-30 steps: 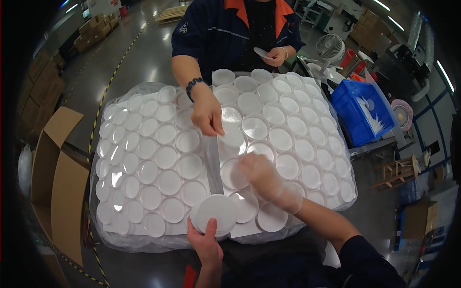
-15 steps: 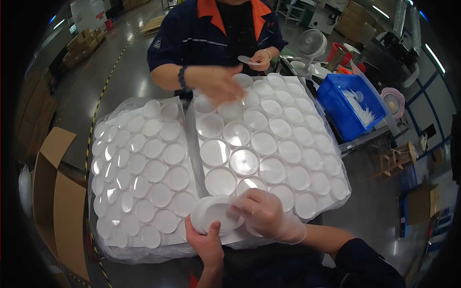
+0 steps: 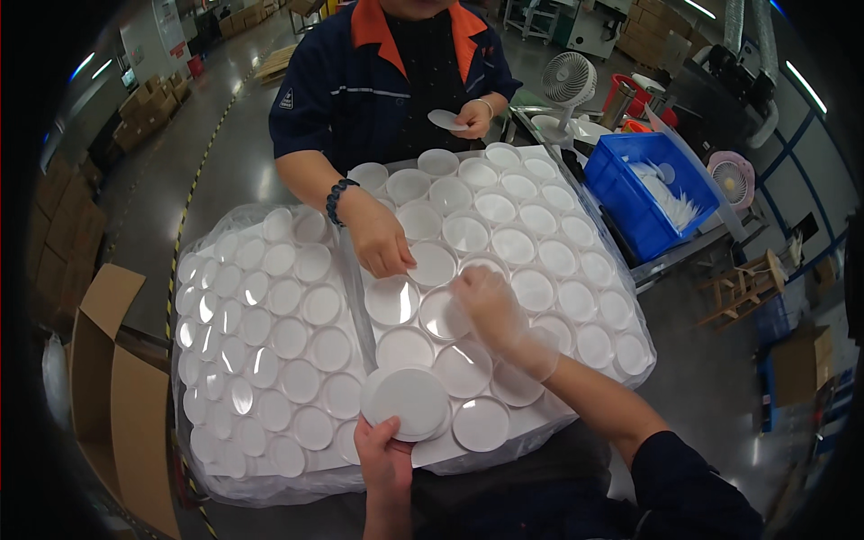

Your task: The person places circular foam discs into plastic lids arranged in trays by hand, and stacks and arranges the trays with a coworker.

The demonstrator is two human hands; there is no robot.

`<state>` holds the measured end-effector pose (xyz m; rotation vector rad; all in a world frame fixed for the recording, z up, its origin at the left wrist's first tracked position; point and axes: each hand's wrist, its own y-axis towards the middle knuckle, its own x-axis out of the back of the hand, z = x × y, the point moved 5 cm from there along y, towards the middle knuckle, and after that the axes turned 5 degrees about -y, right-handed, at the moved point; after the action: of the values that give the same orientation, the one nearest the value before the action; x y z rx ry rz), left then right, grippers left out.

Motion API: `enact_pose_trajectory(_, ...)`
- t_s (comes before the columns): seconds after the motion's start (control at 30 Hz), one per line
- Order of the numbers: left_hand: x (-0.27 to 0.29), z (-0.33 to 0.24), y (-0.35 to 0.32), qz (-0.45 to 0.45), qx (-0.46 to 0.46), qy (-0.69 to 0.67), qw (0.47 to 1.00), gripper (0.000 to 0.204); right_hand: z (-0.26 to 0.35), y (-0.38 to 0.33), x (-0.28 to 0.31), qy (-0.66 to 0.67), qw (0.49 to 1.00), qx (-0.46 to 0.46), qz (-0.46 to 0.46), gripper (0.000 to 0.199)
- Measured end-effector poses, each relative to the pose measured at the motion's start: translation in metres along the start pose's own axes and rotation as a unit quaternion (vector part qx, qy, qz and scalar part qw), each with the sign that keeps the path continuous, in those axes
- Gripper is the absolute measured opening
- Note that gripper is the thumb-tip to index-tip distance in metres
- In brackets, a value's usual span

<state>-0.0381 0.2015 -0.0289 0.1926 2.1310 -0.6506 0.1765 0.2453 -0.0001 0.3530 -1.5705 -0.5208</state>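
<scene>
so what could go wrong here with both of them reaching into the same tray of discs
The right hand and the co-worker's hand reach toward neighbouring discs near the middle of the white tray, so they might bump or knock one loose. The left hand holds a small stack of discs by its edge only, over the tray's near rim; it could tip or slip.

A blue bin (image 3: 643, 193) stands near a small fan (image 3: 570, 79).
</scene>
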Motion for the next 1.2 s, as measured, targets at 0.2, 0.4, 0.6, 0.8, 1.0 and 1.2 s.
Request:
enact_pose_trajectory(0.2, -0.011, -0.001, 0.005, -0.046, -0.009, 0.097, 0.994, 0.044, 0.026, -0.015, 0.017, 0.12, 0.965, 0.211, 0.102, 0.016)
enact_pose_trajectory(0.4, -0.028, 0.006, 0.011, -0.045, -0.109, 0.202, 0.972, 0.046, 0.016, -0.023, 0.057, 0.506, 0.816, -0.181, 0.212, 0.023)
enact_pose_trajectory(0.6, -0.047, 0.031, 0.01, 0.003, -0.105, 0.192, 0.976, 0.048, -0.003, -0.042, 0.063, 0.49, 0.826, -0.232, 0.153, 0.02)
enact_pose_trajectory(0.8, -0.054, 0.044, 0.012, 0.011, -0.127, 0.245, 0.961, 0.047, 0.0, -0.049, 0.101, 0.351, 0.923, -0.127, -0.088, 0.013)
enact_pose_trajectory(1.0, -0.039, 0.047, 0.014, 0.0, -0.073, 0.18, 0.981, 0.043, -0.045, -0.062, 0.046, 0.632, 0.589, -0.5, 0.058, 0.003)
enact_pose_trajectory(1.2, -0.035, 0.041, 0.012, 0.004, -0.022, 0.117, 0.993, 0.048, -0.073, -0.052, 0.019, 0.372, 0.87, -0.268, 0.18, 0.018)
